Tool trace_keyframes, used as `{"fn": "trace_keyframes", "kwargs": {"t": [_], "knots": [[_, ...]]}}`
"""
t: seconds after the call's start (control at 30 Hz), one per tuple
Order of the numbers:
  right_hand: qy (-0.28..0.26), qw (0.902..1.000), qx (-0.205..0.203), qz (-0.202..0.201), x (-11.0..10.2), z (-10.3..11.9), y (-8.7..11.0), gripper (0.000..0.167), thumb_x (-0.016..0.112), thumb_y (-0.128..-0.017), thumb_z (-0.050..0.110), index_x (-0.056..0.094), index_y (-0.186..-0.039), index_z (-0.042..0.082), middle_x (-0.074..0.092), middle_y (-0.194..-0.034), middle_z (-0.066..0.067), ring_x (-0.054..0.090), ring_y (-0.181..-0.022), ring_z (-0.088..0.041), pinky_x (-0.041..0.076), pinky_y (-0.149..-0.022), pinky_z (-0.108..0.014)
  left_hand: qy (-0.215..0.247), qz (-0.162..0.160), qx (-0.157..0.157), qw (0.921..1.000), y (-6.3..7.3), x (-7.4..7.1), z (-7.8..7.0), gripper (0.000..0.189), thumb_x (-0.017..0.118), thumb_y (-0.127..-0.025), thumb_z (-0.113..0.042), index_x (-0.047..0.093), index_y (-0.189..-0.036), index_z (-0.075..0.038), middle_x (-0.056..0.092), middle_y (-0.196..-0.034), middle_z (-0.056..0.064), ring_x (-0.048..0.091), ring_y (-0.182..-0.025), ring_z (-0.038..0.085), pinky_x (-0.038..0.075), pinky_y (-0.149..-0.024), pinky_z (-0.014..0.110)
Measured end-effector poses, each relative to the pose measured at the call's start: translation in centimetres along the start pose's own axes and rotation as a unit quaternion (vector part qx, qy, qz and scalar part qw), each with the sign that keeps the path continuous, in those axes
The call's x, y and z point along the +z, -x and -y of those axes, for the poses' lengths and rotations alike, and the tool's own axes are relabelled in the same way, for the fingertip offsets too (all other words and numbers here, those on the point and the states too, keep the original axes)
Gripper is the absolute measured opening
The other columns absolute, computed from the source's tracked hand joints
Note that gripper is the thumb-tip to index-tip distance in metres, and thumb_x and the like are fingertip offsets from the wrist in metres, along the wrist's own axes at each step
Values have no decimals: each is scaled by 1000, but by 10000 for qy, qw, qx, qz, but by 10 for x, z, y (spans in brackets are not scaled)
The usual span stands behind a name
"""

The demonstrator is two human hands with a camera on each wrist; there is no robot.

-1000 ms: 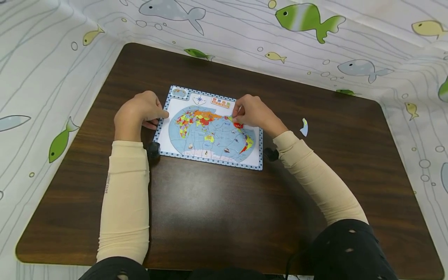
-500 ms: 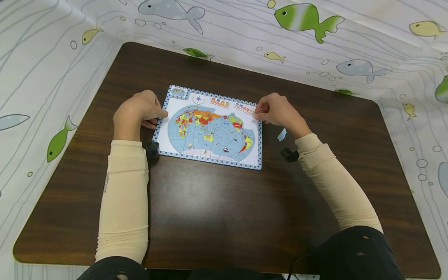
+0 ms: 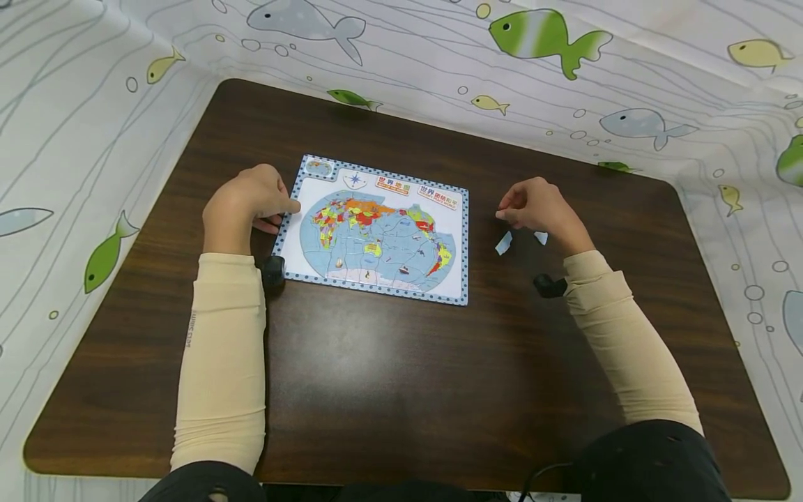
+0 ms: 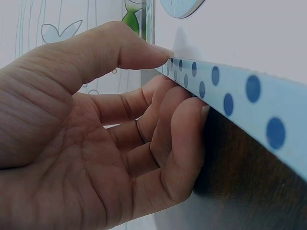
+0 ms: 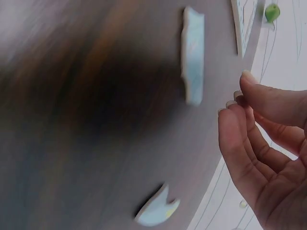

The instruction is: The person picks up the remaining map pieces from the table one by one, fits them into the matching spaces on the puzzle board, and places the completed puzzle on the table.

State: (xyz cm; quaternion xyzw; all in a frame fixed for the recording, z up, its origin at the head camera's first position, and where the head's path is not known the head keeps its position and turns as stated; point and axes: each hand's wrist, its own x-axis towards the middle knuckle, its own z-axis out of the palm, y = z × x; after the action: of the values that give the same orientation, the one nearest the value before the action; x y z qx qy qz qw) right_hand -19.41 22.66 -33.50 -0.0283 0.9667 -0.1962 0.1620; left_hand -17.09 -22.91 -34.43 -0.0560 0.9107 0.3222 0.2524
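Observation:
A world-map jigsaw puzzle with a dotted blue border lies flat on the table. Most of its oval map is filled with pieces, with white areas along the upper right of the oval. My left hand grips the puzzle's left edge, thumb on top of the dotted border and fingers curled at its side and underneath. To the right of the puzzle, my right hand hovers near two loose pale-blue puzzle pieces. Its thumb and fingertips are loosely curled with nothing between them. One piece is long; the other is notched with a yellow spot.
The brown wooden table runs up to a white fabric backdrop printed with fish. Each wrist carries a black camera, such as the right one. A dark cable hangs by the front edge.
My right hand has left the upper right of the map and moved right to beside the loose pieces, uncovering both. The left hand keeps its place on the puzzle's edge.

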Motion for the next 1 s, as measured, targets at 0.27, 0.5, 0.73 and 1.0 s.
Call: {"fn": "trace_keyframes", "kwargs": {"t": [0.27,0.5,0.73,1.0], "knots": [[15,9998,212,49,-9,-33,8,34,74,-103,28,71,-121,-1,76,-105,-17,75,-88,-29,60,-76,-41,-5,52,-12,10000,0,1,1,29,69,-104,-20,58,-113,6,59,-93,18,67,-72,23,65,-64,32],[77,9981,600,-89,-15,-59,14,42,76,-101,30,65,-119,-6,73,-108,-20,76,-83,-25,61,-81,-48,-16,43,40,10000,0,0,0,29,69,-104,-20,58,-112,6,58,-90,17,67,-68,22,65,-62,32],[222,9956,906,-4,-15,-74,14,53,77,-100,34,63,-124,-10,68,-118,-28,76,-95,-37,61,-82,-47,19,86,40,10000,0,0,0,29,69,-104,-20,58,-113,6,58,-89,16,66,-68,21,65,-62,32],[-157,9959,887,39,-16,-76,12,43,78,-100,23,63,-122,-11,73,-108,-22,73,-74,-12,66,-73,-38,51,85,52,9999,-1,-1,1,29,69,-104,-19,58,-113,6,58,-90,17,66,-70,22,66,-63,32]]}}
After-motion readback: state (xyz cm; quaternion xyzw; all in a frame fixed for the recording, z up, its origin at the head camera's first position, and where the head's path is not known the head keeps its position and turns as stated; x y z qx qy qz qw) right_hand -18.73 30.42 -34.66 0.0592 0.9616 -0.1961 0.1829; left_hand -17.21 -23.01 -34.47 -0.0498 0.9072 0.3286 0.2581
